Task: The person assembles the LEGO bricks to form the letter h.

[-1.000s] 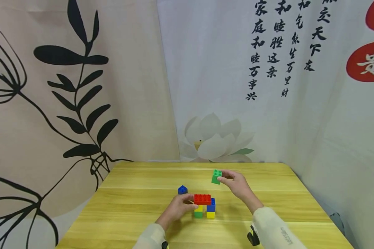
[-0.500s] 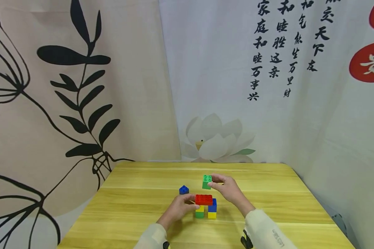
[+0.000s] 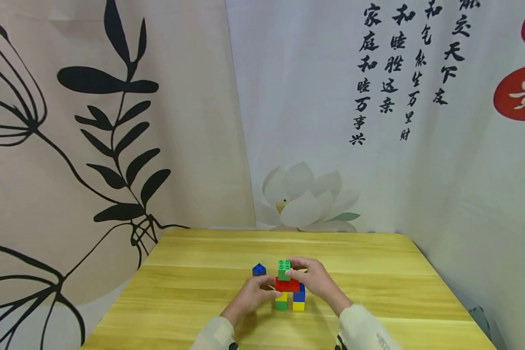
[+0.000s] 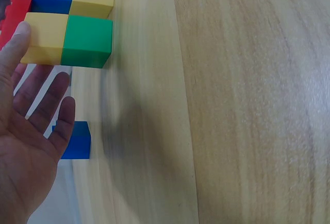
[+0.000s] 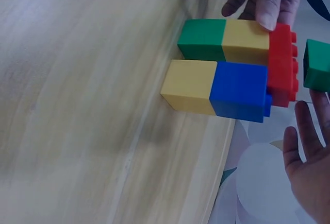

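A toy building-brick structure stands on the table, with two columns bridged by a red brick. Its left column is a yellow brick over a green brick; the right one is a blue brick over another yellow brick. My left hand grips the left column's upper part, thumb on the yellow brick near the red one. Between thumb and fingers, my right hand pinches a studded green brick. A narrow gap separates that brick from the red brick's studs in the right wrist view.
Behind my left hand, a blue brick with a pointed top rests on the wooden table. A printed curtain hangs beyond the table's far edge.
My right hand has carried the green brick left and down, from behind the structure's right side to just over the red brick. My left hand keeps its grip in place.
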Demonstrator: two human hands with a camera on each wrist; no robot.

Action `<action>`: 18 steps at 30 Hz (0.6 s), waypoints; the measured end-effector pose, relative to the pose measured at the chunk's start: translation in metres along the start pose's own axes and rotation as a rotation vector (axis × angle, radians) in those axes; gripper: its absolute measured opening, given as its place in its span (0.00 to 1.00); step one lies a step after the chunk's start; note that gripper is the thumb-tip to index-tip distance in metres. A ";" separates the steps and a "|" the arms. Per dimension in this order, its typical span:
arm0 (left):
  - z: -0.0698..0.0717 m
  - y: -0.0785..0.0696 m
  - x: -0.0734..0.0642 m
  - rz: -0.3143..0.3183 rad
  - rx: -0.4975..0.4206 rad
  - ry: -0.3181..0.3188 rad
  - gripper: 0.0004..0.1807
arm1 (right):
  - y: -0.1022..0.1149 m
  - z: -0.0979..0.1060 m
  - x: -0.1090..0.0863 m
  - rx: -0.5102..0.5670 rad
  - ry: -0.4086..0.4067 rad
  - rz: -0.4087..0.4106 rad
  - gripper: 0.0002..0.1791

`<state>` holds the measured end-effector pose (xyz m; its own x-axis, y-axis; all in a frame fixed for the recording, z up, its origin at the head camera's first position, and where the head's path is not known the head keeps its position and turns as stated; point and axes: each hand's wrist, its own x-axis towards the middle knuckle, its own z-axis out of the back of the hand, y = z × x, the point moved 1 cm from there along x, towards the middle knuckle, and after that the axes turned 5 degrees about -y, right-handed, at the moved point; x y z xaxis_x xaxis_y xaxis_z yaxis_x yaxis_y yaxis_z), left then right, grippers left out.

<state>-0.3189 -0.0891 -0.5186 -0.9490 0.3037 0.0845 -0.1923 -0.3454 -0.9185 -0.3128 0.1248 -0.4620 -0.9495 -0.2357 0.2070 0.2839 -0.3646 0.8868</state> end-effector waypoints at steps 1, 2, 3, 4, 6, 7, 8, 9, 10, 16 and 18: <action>0.000 0.000 0.000 -0.003 -0.001 0.000 0.14 | 0.000 -0.001 0.000 0.000 0.009 0.004 0.23; 0.000 0.000 0.000 -0.007 -0.004 0.001 0.14 | 0.000 -0.001 -0.001 -0.004 0.016 0.010 0.23; -0.001 0.000 0.001 -0.011 -0.004 0.000 0.14 | -0.001 -0.002 -0.001 -0.008 0.022 0.015 0.23; -0.001 0.001 0.000 -0.011 -0.008 0.000 0.14 | -0.001 -0.003 -0.001 -0.014 0.028 0.018 0.23; -0.001 0.001 0.000 -0.015 -0.015 0.001 0.14 | -0.002 -0.005 -0.002 -0.030 0.042 0.015 0.22; -0.001 0.001 0.000 -0.016 -0.017 0.001 0.14 | -0.002 -0.006 -0.002 -0.041 0.047 0.013 0.22; -0.001 0.001 0.000 -0.017 -0.021 0.002 0.14 | -0.003 -0.006 -0.002 -0.052 0.052 0.010 0.23; -0.001 0.001 0.000 -0.017 -0.024 0.003 0.14 | -0.003 -0.007 -0.002 -0.066 0.058 0.011 0.23; -0.001 0.002 0.000 -0.016 -0.027 0.004 0.14 | -0.003 -0.007 -0.002 -0.083 0.062 0.012 0.24; -0.001 0.002 -0.002 -0.019 -0.014 -0.008 0.13 | -0.005 -0.008 0.000 -0.197 0.073 0.069 0.24; -0.002 0.001 -0.003 -0.031 -0.015 -0.011 0.13 | -0.005 -0.008 0.001 -0.216 0.078 0.078 0.23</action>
<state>-0.3163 -0.0888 -0.5205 -0.9454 0.3041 0.1176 -0.2182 -0.3224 -0.9211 -0.3142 0.1197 -0.4698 -0.9127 -0.3365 0.2317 0.3861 -0.5252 0.7584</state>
